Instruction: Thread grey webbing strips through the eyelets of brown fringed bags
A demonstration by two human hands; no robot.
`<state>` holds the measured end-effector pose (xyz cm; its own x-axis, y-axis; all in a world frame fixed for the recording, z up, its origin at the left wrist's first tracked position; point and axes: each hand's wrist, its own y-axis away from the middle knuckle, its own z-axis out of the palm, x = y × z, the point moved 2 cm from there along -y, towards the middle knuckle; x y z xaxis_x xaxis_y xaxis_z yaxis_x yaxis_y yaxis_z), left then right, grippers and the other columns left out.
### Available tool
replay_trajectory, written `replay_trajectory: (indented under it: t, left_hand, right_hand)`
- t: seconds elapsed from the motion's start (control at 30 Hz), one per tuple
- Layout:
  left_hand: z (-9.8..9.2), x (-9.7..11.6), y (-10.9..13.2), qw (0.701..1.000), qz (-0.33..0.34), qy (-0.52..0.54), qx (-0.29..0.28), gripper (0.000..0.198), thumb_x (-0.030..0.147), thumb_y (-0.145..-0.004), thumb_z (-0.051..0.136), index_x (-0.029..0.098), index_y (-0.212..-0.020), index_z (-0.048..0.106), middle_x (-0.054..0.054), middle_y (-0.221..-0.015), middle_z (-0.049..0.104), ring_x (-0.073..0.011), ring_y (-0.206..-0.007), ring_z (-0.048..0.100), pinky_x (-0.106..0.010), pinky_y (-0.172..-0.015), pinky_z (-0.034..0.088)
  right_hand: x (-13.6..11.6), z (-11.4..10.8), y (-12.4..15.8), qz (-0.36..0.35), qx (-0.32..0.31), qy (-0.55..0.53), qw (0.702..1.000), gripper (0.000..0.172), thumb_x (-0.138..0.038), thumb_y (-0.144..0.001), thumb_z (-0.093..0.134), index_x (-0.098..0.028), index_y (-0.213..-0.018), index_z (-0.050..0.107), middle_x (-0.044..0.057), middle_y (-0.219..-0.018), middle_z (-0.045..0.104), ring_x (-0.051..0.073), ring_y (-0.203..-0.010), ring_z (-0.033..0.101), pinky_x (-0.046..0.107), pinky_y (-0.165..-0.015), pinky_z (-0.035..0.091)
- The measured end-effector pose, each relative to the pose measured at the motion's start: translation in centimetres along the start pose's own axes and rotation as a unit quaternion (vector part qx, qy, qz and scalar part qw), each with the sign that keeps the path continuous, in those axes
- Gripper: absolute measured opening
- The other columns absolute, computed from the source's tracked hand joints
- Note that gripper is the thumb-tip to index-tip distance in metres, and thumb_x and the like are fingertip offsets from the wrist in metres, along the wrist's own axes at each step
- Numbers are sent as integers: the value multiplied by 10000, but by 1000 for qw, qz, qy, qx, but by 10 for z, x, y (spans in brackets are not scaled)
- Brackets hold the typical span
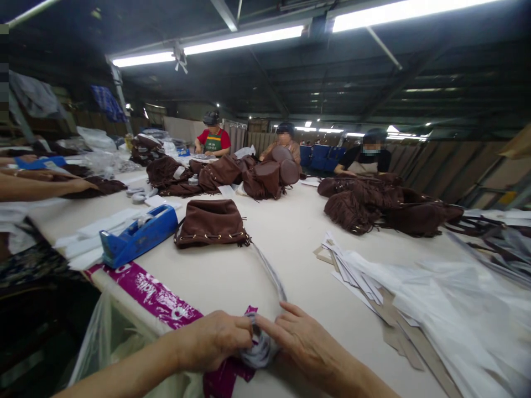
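Observation:
My left hand (219,340), fingers curled closed, grips the side of a grey coiled roll (258,354) near the table's front edge. Against the roll's right side rests my right hand (301,337), its fingers apart and index finger touching the coil. A thin grey strip (269,269) runs from beside the right fingers up to a brown bag (211,221) with a row of metal eyelets along its lower edge. Under the hands, purple printed tape (153,296) lines the table edge. What the left fingertips pinch is partly hidden.
A blue tape dispenser (139,235) stands at the left on white sheets. Brown fringed bags (373,204) are piled across the table. Paper strips and clear plastic (448,309) lie at right. Three people work opposite; another person's arms (37,185) reach in from the left.

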<state>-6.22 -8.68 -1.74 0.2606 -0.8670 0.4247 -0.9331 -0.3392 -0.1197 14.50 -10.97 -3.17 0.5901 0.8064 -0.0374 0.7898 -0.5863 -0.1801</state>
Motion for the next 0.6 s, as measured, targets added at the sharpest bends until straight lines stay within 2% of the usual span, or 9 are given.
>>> replay_trajectory:
  t: [0.07, 0.1, 0.2, 0.3, 0.43, 0.6]
  left_hand:
    - [-1, -5, -1, 1000, 8, 0, -19, 137, 72, -841, 474, 195, -818, 529, 2, -999, 630, -142, -818, 601, -186, -698, 416]
    - [-2, -7, -1, 1000, 9, -4, -27, 138, 72, -839, 472, 194, -817, 534, 1, -1001, 630, -143, -813, 600, -189, -691, 412]
    - [-7, -14, -2, 999, 12, -21, -41, 131, 87, -834, 472, 191, -830, 550, -5, -972, 621, -146, -786, 592, -196, -661, 399]
    - [-11, -18, -1, 997, 26, -51, -49, 130, 95, -800, 496, 196, -845, 564, -1, -952, 618, -148, -753, 583, -200, -627, 386]
    - [-15, -21, 0, 996, 30, -79, -42, 170, 70, -781, 494, 205, -848, 571, -1, -986, 627, -145, -760, 588, -194, -637, 397]
    - [-14, -19, -1, 993, -38, -105, -29, 227, 37, -758, 472, 206, -880, 564, -16, -961, 644, -180, -829, 619, -218, -722, 457]
  right_hand:
    - [1, -3, -1, -17, -10, 18, 1000, 564, -186, -907, 490, -212, -1429, 279, 12, -840, 649, 182, -752, 573, 383, -980, 357]
    - [1, -4, -2, -22, -15, 34, 999, 555, -178, -906, 488, -234, -1423, 296, 5, -806, 640, 181, -715, 561, 369, -923, 379]
    - [5, -8, -8, -10, -22, 60, 998, 333, -150, -925, 452, -285, -1224, 509, -10, -716, 608, 165, -634, 518, 314, -716, 371]
    - [7, -13, -16, 8, -40, 37, 998, 143, -193, -931, 482, -262, -1018, 572, -13, -715, 618, 150, -630, 519, 304, -594, 303]
    - [8, -16, -26, 17, -64, 50, 997, 91, -191, -917, 505, -251, -933, 571, -17, -724, 626, 146, -628, 532, 314, -548, 250]
    - [4, -7, -35, 45, -46, 57, 996, 114, -107, -871, 504, -203, -870, 565, 14, -803, 649, 172, -716, 561, 319, -633, 321]
